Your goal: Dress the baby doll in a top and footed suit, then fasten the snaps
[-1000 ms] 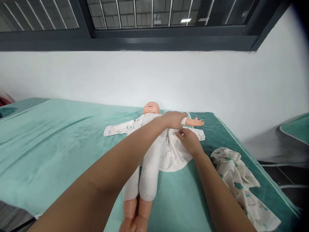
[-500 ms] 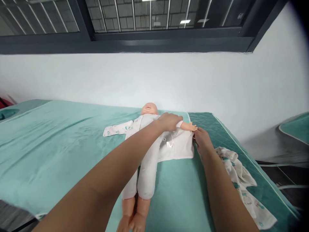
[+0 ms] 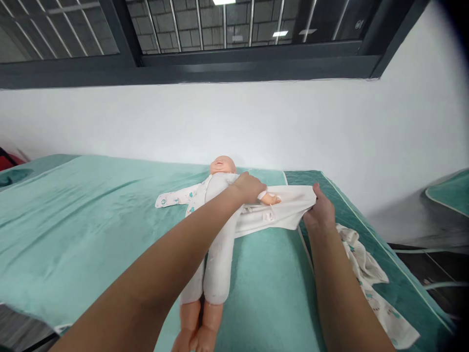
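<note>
Taking the doll's chest as the dial's centre, with 12 o'clock towards the wall, the white-bodied baby doll with pinkish plastic head and limbs [image 3: 219,266] lies on its back, feet near 6 o'clock; the light green cloth sheet [image 3: 102,220] beneath gives it a flat bed. At 3 o'clock the left hand [image 3: 248,187] is closed around the doll's short jointed arm [image 3: 270,199], apparently to steady it; further out on that line, the right hand [image 3: 322,209] pinches the far edge of a white fabric shirt panel [image 3: 284,211], so the cloth is held out fairly taut, under the doll's fingers.

Towards 9 o'clock, the shirt's white sleeve with small green prints [image 3: 174,196] is spread flat on the sheet; whether the doll's other arm is inside it, I can't really tell. At 4 o'clock, a crumpled white garment with green prints [image 3: 368,266] lies beside the right forearm, partly hidden by it; the left forearm crosses the doll's torso from 7 o'clock and covers much of the shirt's front; at 12 o'clock, the plain white wall [image 3: 220,122] stands close behind the head, limiting room there, with a dark grey window frame [image 3: 238,68] above.
</note>
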Demonstrator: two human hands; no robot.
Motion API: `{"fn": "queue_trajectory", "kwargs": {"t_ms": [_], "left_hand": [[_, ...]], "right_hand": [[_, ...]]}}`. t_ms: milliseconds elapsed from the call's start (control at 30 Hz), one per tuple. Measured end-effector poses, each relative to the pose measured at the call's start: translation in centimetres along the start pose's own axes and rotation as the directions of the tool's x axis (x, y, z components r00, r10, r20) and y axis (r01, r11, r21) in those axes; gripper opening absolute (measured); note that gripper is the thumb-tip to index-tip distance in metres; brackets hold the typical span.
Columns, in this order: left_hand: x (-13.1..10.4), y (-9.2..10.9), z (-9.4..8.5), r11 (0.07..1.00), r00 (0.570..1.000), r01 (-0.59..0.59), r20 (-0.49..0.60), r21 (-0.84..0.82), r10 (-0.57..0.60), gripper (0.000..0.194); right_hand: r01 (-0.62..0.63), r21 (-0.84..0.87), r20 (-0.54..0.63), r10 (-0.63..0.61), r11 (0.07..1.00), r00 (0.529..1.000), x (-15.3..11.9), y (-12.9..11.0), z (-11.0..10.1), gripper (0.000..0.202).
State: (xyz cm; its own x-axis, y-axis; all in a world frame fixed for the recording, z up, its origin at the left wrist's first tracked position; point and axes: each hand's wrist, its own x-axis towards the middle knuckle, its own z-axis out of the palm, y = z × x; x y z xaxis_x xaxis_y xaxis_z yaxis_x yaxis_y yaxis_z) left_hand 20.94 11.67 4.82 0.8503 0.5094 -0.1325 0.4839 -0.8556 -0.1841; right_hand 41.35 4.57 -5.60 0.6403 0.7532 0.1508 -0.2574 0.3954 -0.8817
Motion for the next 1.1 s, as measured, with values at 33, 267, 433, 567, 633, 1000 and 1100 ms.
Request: {"fn": "queue_trajectory", "kwargs": {"t_ms": [33, 267, 433, 567, 633, 1000, 1100], "left_hand": [[-0.1, 0.2, 0.0, 1.000, 1.000, 0.011, 0.013, 0.021, -0.011, 0.022], [0.8, 1.0, 0.5, 0.987, 0.989, 0.146, 0.010, -0.069, -0.145, 0.028], [1.2, -0.2, 0.4, 0.957, 0.968, 0.251, 0.051, -0.145, -0.246, 0.053], [0.1, -2.4, -0.7, 0.932, 0.965, 0.255, 0.125, -0.257, -0.229, 0.029], [-1.0, -3.6, -1.2, 0.916, 0.967, 0.253, 0.097, -0.312, -0.234, 0.022], [-5.0, -4.3, -0.6, 0.777, 0.942, 0.198, -0.103, -0.598, -0.319, 0.047], [-4.9, -4.7, 0.0, 0.788, 0.865, 0.221, -0.257, -0.575, -0.430, 0.037]], "right_hand": [[-0.009, 0.035, -0.030, 0.010, 0.999, 1.000, 0.0, -0.3, 0.1, 0.030], [-0.053, 0.086, 0.020, 0.052, 0.995, 0.998, -3.5, -2.4, 3.9, 0.034], [0.014, -0.188, 0.435, 0.071, 0.982, 0.898, -7.7, -3.0, 6.8, 0.044], [-0.035, -0.176, 0.620, 0.138, 0.984, 0.772, -9.6, -3.1, 8.0, 0.057], [-0.072, -0.153, 0.676, 0.157, 0.986, 0.720, -10.1, -3.0, 8.4, 0.057], [-0.056, -0.299, 0.736, 0.267, 0.953, 0.622, -11.2, -1.5, 8.8, 0.056], [-0.037, -0.301, 0.758, 0.263, 0.953, 0.597, -11.3, -2.0, 8.5, 0.057]]}}
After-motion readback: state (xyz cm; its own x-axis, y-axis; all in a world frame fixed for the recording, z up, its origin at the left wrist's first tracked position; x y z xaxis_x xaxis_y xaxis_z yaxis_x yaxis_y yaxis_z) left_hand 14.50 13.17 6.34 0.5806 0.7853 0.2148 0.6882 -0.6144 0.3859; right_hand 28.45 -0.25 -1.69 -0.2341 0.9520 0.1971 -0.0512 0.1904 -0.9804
